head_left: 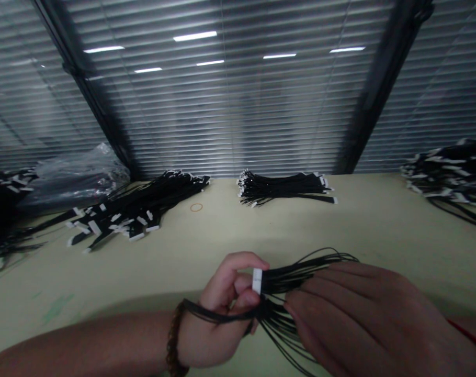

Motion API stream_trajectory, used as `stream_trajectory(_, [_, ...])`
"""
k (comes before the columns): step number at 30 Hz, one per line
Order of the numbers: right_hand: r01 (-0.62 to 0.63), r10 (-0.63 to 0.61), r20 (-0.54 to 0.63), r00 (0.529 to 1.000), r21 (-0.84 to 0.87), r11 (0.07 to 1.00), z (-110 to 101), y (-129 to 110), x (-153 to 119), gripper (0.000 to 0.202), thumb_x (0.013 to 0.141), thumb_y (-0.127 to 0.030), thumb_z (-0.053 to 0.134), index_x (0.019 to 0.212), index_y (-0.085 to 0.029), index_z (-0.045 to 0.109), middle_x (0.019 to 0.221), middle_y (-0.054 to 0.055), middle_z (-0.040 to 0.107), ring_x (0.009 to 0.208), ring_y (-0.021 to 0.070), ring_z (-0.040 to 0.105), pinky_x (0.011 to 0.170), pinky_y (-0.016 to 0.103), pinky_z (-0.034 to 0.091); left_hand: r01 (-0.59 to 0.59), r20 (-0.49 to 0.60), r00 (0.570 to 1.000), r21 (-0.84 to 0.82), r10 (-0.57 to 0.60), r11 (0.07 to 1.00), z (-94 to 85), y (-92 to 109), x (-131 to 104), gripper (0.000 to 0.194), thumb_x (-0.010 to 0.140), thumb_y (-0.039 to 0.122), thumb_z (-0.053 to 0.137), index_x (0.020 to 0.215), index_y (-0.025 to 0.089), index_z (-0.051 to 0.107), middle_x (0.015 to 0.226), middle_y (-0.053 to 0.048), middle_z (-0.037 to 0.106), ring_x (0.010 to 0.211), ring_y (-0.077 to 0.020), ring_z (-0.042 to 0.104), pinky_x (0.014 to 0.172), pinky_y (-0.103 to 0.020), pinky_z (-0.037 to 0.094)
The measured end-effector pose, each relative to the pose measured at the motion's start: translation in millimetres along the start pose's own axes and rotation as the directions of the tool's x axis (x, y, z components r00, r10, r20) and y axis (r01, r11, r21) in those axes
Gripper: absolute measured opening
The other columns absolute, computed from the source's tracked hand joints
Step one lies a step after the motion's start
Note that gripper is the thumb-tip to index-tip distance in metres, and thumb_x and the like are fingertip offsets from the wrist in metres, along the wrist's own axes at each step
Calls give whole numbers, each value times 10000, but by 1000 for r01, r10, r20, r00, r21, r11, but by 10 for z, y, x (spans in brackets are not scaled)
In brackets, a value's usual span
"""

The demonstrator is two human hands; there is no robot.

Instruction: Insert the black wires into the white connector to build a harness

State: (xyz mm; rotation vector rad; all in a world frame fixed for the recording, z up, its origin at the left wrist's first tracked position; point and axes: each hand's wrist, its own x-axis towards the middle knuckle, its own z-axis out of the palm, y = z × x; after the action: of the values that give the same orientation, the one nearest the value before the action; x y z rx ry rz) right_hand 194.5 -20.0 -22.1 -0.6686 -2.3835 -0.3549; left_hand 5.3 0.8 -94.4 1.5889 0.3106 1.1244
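Note:
My left hand (232,306), with a beaded bracelet at the wrist, pinches a white connector (257,281) between thumb and fingers. Black wires fan out to the right from that connector, forming a wire harness (281,277). A thinner strand of the wires passes back over the left palm towards the wrist. Across the loose wires lies my right hand (351,314), back towards me and fingers curled over them. Its fingertips are hidden, so what exactly they pinch does not show. More wires hang below, between the two hands.
Bundles of black wire harnesses with white connectors lie at the back middle (285,186), left (144,201) and right (450,175). A clear plastic bag (81,175) sits at the back left. A rubber band (196,207) lies on the table (206,235). Window blinds (230,115) rise behind.

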Motion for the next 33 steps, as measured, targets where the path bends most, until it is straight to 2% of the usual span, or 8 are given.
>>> stream_trajectory(5, [2, -4, 45, 999, 51, 999, -16, 34, -14, 350, 961, -173, 299, 738, -174, 569, 635, -14, 568, 566, 119, 488, 553, 288, 363, 7, -7, 1000, 2, -7, 1000, -2, 3, 6, 260, 947, 273, 357, 1193, 348, 397, 659, 57, 398, 490, -13, 382, 455, -68, 336])
stream_trajectory(10, [17, -16, -13, 1000, 38, 999, 14, 17, -3, 375, 979, -191, 253, 767, -172, 562, 661, -17, 585, 580, 112, 491, 573, 285, 368, 7, -6, 1000, 33, -7, 999, -7, -8, -3, 264, 947, 265, 353, 1203, 320, 388, 674, 49, 411, 494, -16, 396, 455, -76, 348])
stream_trajectory(13, [28, -30, 32, 999, 60, 998, 33, 9, 3, 368, 982, -197, 245, 761, -172, 539, 677, -17, 579, 603, 111, 501, 586, 279, 376, 9, -20, 1000, 44, -8, 999, 1, -14, -14, 263, 946, 271, 356, 1205, 311, 385, 667, 50, 414, 489, -16, 394, 448, -74, 343])
stream_trajectory(16, [20, -25, 83, 996, 60, 998, 51, 17, -2, 366, 982, -213, 238, 749, -175, 518, 687, -17, 571, 606, 117, 497, 579, 283, 374, 39, -9, 999, 46, -39, 998, 18, -10, -20, 240, 944, 295, 369, 1182, 319, 392, 652, 57, 403, 485, -14, 373, 442, -70, 318])
stream_trajectory(20, [25, -29, 68, 997, 59, 998, 79, 14, -25, 377, 979, -188, 206, 753, -168, 506, 692, -6, 576, 615, 118, 497, 597, 278, 389, 74, -15, 997, 71, -73, 995, 34, -8, -17, 220, 941, 327, 374, 1160, 329, 402, 646, 64, 393, 485, -12, 367, 445, -69, 305])
stream_trajectory(24, [11, -16, 81, 997, 63, 998, 99, -22, -42, 309, 947, -138, 261, 764, -157, 509, 697, 3, 575, 619, 124, 497, 581, 277, 390, 111, -2, 994, 94, -111, 989, 32, -15, -15, 220, 944, 327, 364, 1160, 328, 403, 650, 60, 399, 490, -17, 381, 446, -80, 307])
stream_trajectory(29, [17, -25, 102, 995, 80, 997, 122, -23, -52, 315, 942, -138, 267, 778, -159, 535, 699, 9, 581, 613, 134, 494, 573, 293, 362, 149, -8, 989, 91, -149, 985, 41, 15, -6, 225, 935, 362, 375, 1139, 270, 400, 646, 56, 400, 472, -23, 377, 432, -105, 304])
stream_trajectory(33, [27, -34, 121, 992, 62, 998, 73, 53, -3, 277, 946, -164, 294, 755, -179, 494, 700, -10, 562, 595, 133, 456, 577, 289, 330, 244, -58, 969, 62, -240, 968, 69, 84, 60, 256, 928, 406, 369, 1102, 220, 385, 599, 65, 394, 448, -33, 371, 414, -119, 295])
